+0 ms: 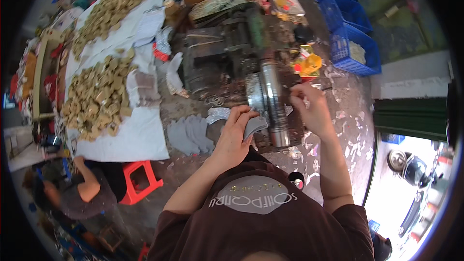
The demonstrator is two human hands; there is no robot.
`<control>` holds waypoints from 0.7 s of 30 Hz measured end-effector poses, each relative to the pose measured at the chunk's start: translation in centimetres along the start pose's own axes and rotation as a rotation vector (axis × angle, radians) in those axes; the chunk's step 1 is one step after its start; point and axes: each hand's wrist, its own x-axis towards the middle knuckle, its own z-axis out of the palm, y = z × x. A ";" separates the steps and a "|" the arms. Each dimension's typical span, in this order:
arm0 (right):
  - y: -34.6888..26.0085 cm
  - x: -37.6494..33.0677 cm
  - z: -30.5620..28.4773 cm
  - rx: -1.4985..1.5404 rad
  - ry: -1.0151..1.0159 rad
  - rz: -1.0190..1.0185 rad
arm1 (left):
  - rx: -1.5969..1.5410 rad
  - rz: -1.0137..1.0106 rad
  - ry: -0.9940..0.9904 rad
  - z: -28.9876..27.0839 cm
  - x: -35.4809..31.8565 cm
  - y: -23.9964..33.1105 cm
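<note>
At the near left end of a dark machine (208,63) with shiny metal rollers (274,99), my left hand (233,137) closes on a small grey flat piece (255,126). That piece lies against the lower side of the rollers. To the right of the rollers, my right hand (311,108) is raised with thumb and fingers curled together in a pinch. Whatever it holds, if anything, is too small to make out. A row of overlapping grey pieces (191,134) lies left of my left hand, beside a silvery crumpled piece (218,115).
Tan pieces (99,94) are heaped on a white sheet (145,137) at left. Another person (87,188) sits near a red stool (140,182). Blue crates (355,50) stand at far right. A yellow container (311,64) is beyond my right hand. Scraps litter the floor (345,111).
</note>
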 end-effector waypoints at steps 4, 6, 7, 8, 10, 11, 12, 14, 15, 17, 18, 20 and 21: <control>0.4 -0.8 0.3 0.090 0.139 0.151 | 0.086 0.010 0.210 -4.6 -2.7 -2.6; 1.2 -1.3 0.2 0.102 0.153 0.186 | 0.209 -0.003 0.330 -7.3 -4.5 -5.6; 1.5 -1.4 0.3 0.120 0.158 0.204 | 0.272 -0.012 0.415 -8.3 -5.3 -7.6; 1.6 -1.4 0.3 0.139 0.162 0.223 | 0.403 -0.049 0.412 -9.1 -6.2 -8.5; 1.8 -1.4 0.4 0.141 0.167 0.211 | 0.659 -0.117 0.396 -9.6 -7.9 -10.0; 1.9 -1.4 0.5 0.145 0.168 0.204 | 0.735 -0.100 0.311 -9.2 -8.8 -11.4; 1.9 -1.3 0.5 0.150 0.170 0.199 | 0.811 -0.083 0.225 -8.6 -9.7 -13.2; 1.6 -1.2 0.6 0.158 0.170 0.201 | 0.909 -0.102 0.043 -7.1 -11.1 -15.6; 1.5 -1.2 0.6 0.162 0.173 0.205 | 0.931 -0.138 -0.056 -6.2 -11.6 -16.1; 1.5 -1.2 0.7 0.193 0.182 0.211 | 0.918 -0.185 -0.165 -5.4 -12.3 -16.5; 1.4 -1.2 0.7 0.208 0.187 0.214 | 0.886 -0.196 -0.175 -5.2 -12.5 -16.5; 0.9 -1.3 0.5 0.208 0.208 0.213 | 0.769 -0.228 -0.153 -5.3 -12.1 -16.0; 0.6 -1.3 0.3 0.208 0.218 0.211 | 0.685 -0.249 -0.120 -6.0 -11.1 -14.8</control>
